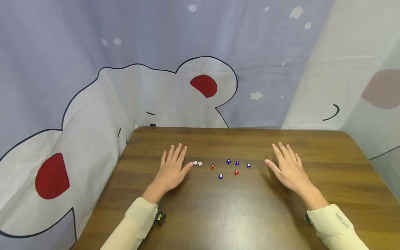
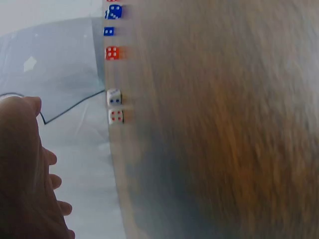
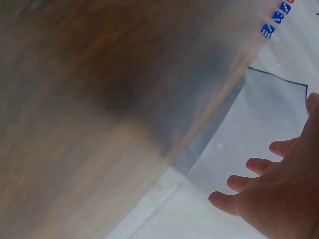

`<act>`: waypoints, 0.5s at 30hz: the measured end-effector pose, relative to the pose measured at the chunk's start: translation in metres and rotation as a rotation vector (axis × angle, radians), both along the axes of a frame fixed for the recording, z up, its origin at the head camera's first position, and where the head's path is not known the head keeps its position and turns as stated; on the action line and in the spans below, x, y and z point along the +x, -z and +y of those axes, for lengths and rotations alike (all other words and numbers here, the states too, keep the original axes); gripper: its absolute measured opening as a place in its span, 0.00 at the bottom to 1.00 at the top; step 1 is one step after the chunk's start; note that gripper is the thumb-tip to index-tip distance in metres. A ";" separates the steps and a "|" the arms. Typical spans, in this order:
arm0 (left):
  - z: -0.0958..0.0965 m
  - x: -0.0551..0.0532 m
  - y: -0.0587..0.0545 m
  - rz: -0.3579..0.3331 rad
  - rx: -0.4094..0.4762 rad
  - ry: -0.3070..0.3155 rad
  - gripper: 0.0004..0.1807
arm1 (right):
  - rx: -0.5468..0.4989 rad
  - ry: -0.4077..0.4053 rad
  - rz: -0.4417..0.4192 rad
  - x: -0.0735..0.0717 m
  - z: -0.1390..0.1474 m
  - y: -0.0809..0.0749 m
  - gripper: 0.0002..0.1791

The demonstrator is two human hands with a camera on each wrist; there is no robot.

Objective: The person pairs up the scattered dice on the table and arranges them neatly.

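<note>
My left hand is spread over the table's left side, palm down, holding nothing. Its thumb tip comes right up to two white dice in the head view. To the right of these lie a red die and a second red die. Several blue dice are scattered around the red ones: one nearer die, a pair behind, and a rightmost die. My right hand holds nothing, fingers extended, to the right of that last die. In the right wrist view, its fingers are spread apart.
The dice lie on a brown wooden table with rounded far corners. A patterned curtain hangs behind the table and along its sides. A dark device is strapped at the left wrist, below a pale sleeve.
</note>
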State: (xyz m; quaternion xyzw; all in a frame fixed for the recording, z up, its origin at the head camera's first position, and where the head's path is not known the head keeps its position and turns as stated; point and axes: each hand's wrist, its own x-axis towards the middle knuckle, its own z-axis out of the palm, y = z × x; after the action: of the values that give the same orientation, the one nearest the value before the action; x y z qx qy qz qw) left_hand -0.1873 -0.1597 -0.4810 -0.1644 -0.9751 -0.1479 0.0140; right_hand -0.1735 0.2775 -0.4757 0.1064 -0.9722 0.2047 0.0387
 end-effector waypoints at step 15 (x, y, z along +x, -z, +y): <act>0.027 0.009 -0.003 0.010 -0.041 0.074 0.42 | 0.023 -0.055 0.026 0.001 -0.029 0.001 0.40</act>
State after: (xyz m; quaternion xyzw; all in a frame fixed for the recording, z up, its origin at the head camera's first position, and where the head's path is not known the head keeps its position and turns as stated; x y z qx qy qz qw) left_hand -0.1781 -0.1322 -0.4785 -0.2014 -0.9711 -0.1273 0.0100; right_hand -0.1724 0.2488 -0.4768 0.1360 -0.9707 0.1929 0.0446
